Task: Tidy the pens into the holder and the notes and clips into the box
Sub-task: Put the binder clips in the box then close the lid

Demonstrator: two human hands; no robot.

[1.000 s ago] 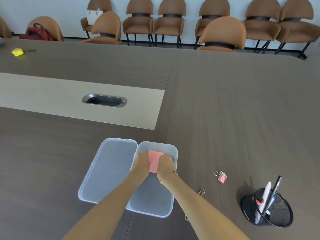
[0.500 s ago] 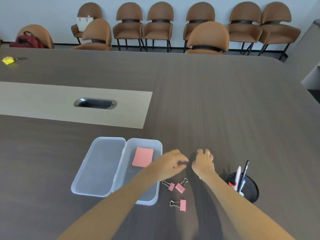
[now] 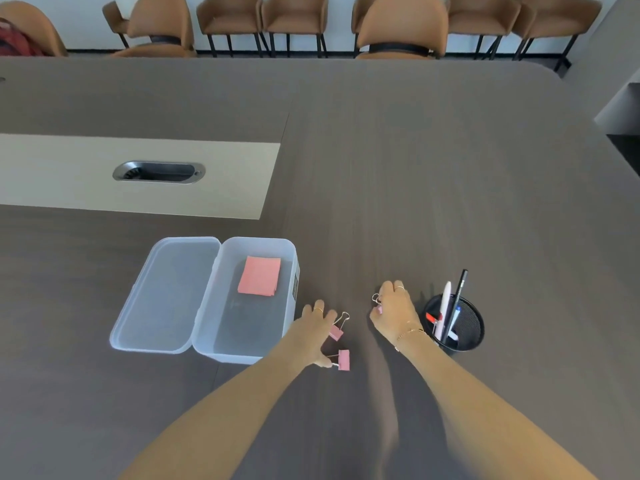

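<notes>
A: So, quick status from where I stand. Clear box (image 3: 263, 355) sits lower left of centre on the dark table (image 3: 450, 185), its lid (image 3: 166, 296) hinged open flat to the left.

B: Anything in it?

A: Pink notes (image 3: 259, 280) lie in the box's far half. Nothing else visible in there.

B: Hands?

A: Left hand (image 3: 313, 336) is down on the table just right of the box, fingers spread over two pink clips. One clip (image 3: 337, 329) sits at the fingertips, the other clip (image 3: 343, 359) at the thumb. It touches both; can't tell if either is actually gripped.

B: Right?

A: Right hand (image 3: 393, 311) is curled closed around a third clip (image 3: 377, 301); only its wire loop and a bit of pink show at the fingers. Hand sits lower centre-right, well apart from the box.

B: Pens?

A: Pens (image 3: 450, 306) stand upright in the black mesh holder (image 3: 465, 327), just right of the right wrist. White one, black one, and red and blue bits lower down.
</notes>
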